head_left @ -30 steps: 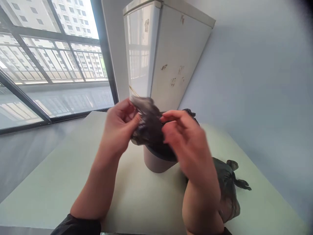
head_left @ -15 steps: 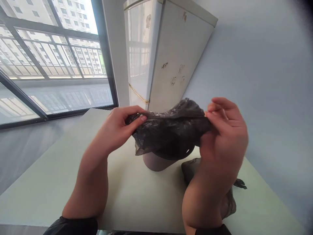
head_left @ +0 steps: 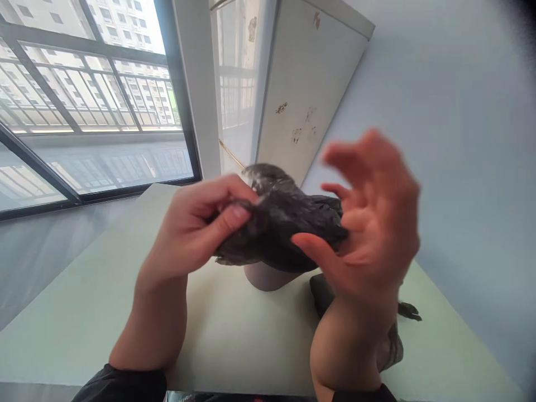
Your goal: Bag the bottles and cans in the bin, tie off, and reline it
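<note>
A thin black plastic bag (head_left: 288, 218) is bunched above a brownish round container (head_left: 268, 277), whose upper part it hides. My left hand (head_left: 209, 223) pinches the bag's left edge between thumb and fingers. At the bag's right end, my right hand (head_left: 368, 212) has its thumb and fingers spread apart, the palm side close to the plastic. Motion blurs its upper fingers. Whether that palm touches the bag I cannot tell. Behind my right forearm lies another dark, filled-looking bag (head_left: 321, 296), mostly hidden.
The pale table (head_left: 234, 335) spreads beneath my arms. A worn white refrigerator (head_left: 310, 84) stands beyond it, with a plain wall (head_left: 460, 139) at the right. To the left is a large dark-framed window (head_left: 92, 100). Dark items show at the table's near edge.
My right hand has let go of the bag's right edge and opened its fingers. The stretched bag has slackened and bunched up. My left hand keeps its pinch.
</note>
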Motion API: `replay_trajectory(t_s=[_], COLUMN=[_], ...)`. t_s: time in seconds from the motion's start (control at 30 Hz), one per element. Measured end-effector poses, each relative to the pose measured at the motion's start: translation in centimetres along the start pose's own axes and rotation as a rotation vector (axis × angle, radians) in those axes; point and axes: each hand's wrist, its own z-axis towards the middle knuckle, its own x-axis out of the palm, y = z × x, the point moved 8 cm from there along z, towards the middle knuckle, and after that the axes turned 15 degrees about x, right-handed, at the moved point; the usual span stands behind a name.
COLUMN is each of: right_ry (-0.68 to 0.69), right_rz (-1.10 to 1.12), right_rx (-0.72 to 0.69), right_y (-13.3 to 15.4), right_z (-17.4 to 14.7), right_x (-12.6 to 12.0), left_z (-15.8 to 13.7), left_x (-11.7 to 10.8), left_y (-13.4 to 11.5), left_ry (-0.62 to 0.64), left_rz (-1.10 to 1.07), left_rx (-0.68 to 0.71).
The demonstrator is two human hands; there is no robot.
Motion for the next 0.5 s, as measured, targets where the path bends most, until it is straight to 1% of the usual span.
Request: replay_trajectory(t_s=[0.03, 0.1, 0.17, 0.2, 0.23, 0.27, 0.3, 0.33, 0.37, 0.43, 0.47, 0.5], right_ry=[0.009, 0.075, 0.130, 0.125, 0.104, 0.095, 0.120, 0.180, 0.274, 0.460, 0.488, 0.452], right_rz=[0.049, 0.128, 0.168, 0.198, 0.219, 0.221, 0.203, 0.169, 0.124, 0.050, 0.036, 0.029], right_rx=[-0.038, -0.102, -0.119, -0.119, -0.118, -0.130, -0.164, -0.219, -0.285, -0.390, -0.404, -0.373], right_y=[0.3, 0.5, 0.2, 0.0, -0.1, 0.0, 0.3, 0.7, 1.2, 1.5, 1.3, 0.9], right_z=[-0.2, -0.7, -1.0, -1.0, -0.9, -0.8, -0.7, -0.8, -1.0, -2.1, -2.5, -2.8], right_x=[0.2, 0.7, 0.9, 0.7, 0.3, 0.1, 0.2, 0.6, 1.4, 3.0, 3.3, 3.1], left_z=[-0.1, -0.6, -1.6, -2.1, -2.3, -2.4, -2.4, -2.4, -2.5, -2.9, -3.1, -3.3], left_x=[0.8, 2.7, 4.2, 4.7, 5.0, 5.2, 5.3, 5.5, 5.7, 6.0, 6.1, 6.0], left_y=[-0.4, -1.0, -1.6, -1.9, -2.3, -2.6, -2.9, -3.2, -3.4, -3.4, -3.3, -3.2], left_ry=[0.101, 0.369, 0.649, 0.751, 0.808, 0.831, 0.833, 0.829, 0.841, 0.902, 0.940, 0.971], left_rz=[-0.094, -0.286, -0.421, -0.462, -0.489, -0.510, -0.529, -0.535, -0.518, -0.439, -0.395, -0.357], left_rx=[0.027, 0.054, 0.078, 0.103, 0.135, 0.169, 0.199, 0.223, 0.232, 0.220, 0.202, 0.175])
